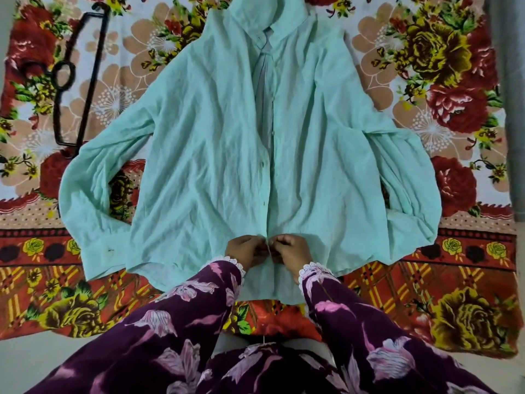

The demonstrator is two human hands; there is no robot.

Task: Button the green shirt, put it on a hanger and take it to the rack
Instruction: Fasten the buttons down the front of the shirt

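Floral blanket (426, 66), crumpled green shirt (199, 137), black hanger (82, 81)

the green shirt (204, 143) lies flat, front up, on a floral blanket (443, 69), collar away from the person, sleeves spread to both sides. its front is open near the collar, showing the paler inside, and the two edges meet lower down. the left hand (247, 250) and right hand (290, 251) sit close together at the placket near the hem, fingers pinching the fabric edges. dark purple floral sleeves (349, 314) with white lace cuffs cover both arms. a black hanger (74, 78) lies on the blanket just beside the shirt's sleeve.
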